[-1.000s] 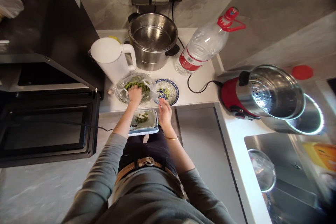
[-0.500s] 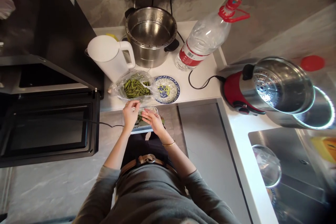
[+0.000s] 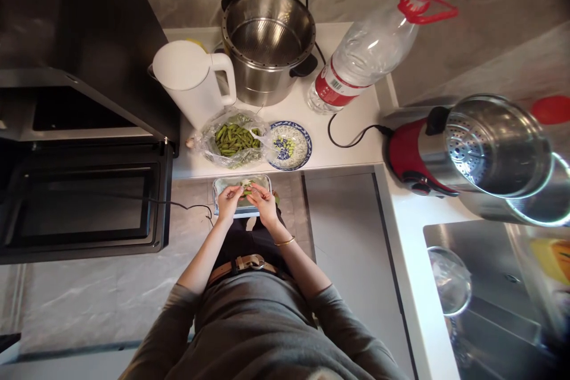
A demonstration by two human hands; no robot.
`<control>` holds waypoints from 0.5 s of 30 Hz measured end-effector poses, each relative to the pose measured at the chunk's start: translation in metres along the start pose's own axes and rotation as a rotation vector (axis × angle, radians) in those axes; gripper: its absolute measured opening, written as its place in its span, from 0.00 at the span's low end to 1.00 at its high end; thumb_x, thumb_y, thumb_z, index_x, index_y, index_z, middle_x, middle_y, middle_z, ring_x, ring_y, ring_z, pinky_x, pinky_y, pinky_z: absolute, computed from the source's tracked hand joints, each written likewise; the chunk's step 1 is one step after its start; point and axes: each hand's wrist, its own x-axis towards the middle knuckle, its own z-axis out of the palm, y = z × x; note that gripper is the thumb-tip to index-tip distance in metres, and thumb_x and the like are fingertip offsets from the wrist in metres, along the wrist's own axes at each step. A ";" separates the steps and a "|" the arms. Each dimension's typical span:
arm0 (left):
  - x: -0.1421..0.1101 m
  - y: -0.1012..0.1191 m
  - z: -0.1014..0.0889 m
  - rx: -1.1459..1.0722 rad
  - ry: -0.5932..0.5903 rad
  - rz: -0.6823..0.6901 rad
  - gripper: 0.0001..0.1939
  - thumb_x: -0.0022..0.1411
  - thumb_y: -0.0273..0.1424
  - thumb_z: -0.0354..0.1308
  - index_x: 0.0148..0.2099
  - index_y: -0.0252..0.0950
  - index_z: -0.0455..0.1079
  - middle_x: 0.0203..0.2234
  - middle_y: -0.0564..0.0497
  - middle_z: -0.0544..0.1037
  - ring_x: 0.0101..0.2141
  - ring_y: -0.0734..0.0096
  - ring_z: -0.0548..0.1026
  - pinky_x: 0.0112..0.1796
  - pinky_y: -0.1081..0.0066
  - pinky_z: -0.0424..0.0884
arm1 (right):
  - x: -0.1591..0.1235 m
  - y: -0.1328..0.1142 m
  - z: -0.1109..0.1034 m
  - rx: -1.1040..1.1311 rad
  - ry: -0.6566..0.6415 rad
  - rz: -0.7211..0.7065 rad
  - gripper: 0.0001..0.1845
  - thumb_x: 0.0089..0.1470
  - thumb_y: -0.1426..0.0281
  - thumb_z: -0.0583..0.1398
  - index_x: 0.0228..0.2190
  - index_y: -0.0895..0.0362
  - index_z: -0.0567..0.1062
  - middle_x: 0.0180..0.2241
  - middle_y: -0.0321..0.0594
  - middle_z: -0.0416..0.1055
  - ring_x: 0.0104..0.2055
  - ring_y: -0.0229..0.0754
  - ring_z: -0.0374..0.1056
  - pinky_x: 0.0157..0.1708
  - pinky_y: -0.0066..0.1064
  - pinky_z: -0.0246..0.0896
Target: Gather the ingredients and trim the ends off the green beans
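A green bean pod is pinched between the fingertips of my left hand and my right hand, which are close together. Both hands hover above a bin that stands below the counter edge, with green bits inside. On the counter just beyond, a clear plastic bag lies open, full of green bean pods. Touching its right side is a blue-and-white patterned plate with several shelled beans on it.
A white pitcher and a steel pot stand behind the bag. To the right are a large water bottle, a red electric steamer and a sink. A black oven door hangs open on the left.
My hands were apart, the left by the bag and the right with fingers extended. Now they meet over the bin, with a pod at the fingertips. The view has shifted slightly.
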 end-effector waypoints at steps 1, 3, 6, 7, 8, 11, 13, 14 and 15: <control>0.002 -0.001 -0.001 0.064 0.017 0.019 0.15 0.56 0.43 0.63 0.35 0.34 0.74 0.31 0.47 0.81 0.33 0.66 0.79 0.36 0.66 0.76 | 0.001 0.001 -0.003 -0.015 0.022 -0.016 0.20 0.38 0.62 0.73 0.36 0.53 0.79 0.34 0.38 0.79 0.37 0.41 0.76 0.46 0.37 0.73; 0.005 0.000 -0.005 0.248 0.009 0.117 0.11 0.59 0.38 0.60 0.36 0.35 0.75 0.35 0.45 0.81 0.37 0.64 0.79 0.40 0.65 0.75 | 0.004 0.002 -0.010 -0.041 0.051 -0.028 0.20 0.39 0.62 0.72 0.37 0.53 0.79 0.34 0.38 0.79 0.37 0.41 0.77 0.45 0.37 0.74; 0.005 0.007 -0.011 0.517 -0.127 0.319 0.10 0.63 0.33 0.57 0.43 0.37 0.76 0.43 0.44 0.81 0.45 0.62 0.77 0.48 0.63 0.72 | 0.008 0.000 -0.017 -0.070 0.069 -0.015 0.22 0.38 0.62 0.73 0.37 0.54 0.78 0.32 0.38 0.80 0.34 0.41 0.77 0.42 0.37 0.74; 0.004 0.009 -0.012 0.587 -0.191 0.373 0.10 0.64 0.33 0.57 0.46 0.39 0.76 0.44 0.45 0.80 0.46 0.62 0.77 0.49 0.63 0.72 | 0.009 -0.001 -0.018 -0.072 0.078 -0.007 0.23 0.37 0.62 0.73 0.38 0.54 0.78 0.31 0.38 0.80 0.33 0.40 0.76 0.41 0.36 0.75; 0.003 0.012 -0.013 0.652 -0.248 0.420 0.11 0.65 0.33 0.57 0.47 0.40 0.76 0.44 0.45 0.80 0.47 0.62 0.76 0.49 0.63 0.71 | 0.010 -0.003 -0.018 -0.070 0.090 0.003 0.24 0.36 0.62 0.74 0.37 0.55 0.78 0.30 0.38 0.80 0.32 0.39 0.76 0.40 0.34 0.75; -0.002 0.016 -0.009 0.834 -0.339 0.517 0.09 0.66 0.32 0.56 0.46 0.40 0.75 0.40 0.47 0.80 0.45 0.62 0.76 0.48 0.65 0.71 | 0.012 -0.007 -0.016 -0.050 0.116 0.040 0.24 0.33 0.63 0.75 0.35 0.56 0.78 0.28 0.38 0.80 0.29 0.37 0.75 0.37 0.30 0.75; -0.003 0.015 -0.006 0.927 -0.334 0.555 0.08 0.67 0.32 0.55 0.44 0.39 0.74 0.39 0.46 0.79 0.44 0.62 0.76 0.46 0.66 0.71 | 0.012 -0.009 -0.014 -0.027 0.112 0.044 0.22 0.33 0.63 0.75 0.32 0.56 0.78 0.29 0.38 0.80 0.29 0.36 0.75 0.36 0.29 0.75; -0.003 0.014 -0.004 0.959 -0.324 0.569 0.07 0.68 0.32 0.54 0.43 0.38 0.73 0.39 0.46 0.79 0.44 0.62 0.76 0.46 0.67 0.72 | 0.012 -0.009 -0.012 -0.011 0.108 0.043 0.21 0.33 0.63 0.75 0.31 0.56 0.78 0.29 0.37 0.80 0.28 0.35 0.74 0.36 0.28 0.74; -0.003 0.013 -0.003 0.984 -0.312 0.585 0.07 0.68 0.32 0.54 0.43 0.38 0.72 0.39 0.46 0.78 0.43 0.62 0.77 0.45 0.67 0.72 | 0.011 -0.009 -0.011 0.008 0.099 0.049 0.20 0.34 0.63 0.75 0.30 0.56 0.78 0.29 0.37 0.80 0.28 0.35 0.74 0.36 0.27 0.74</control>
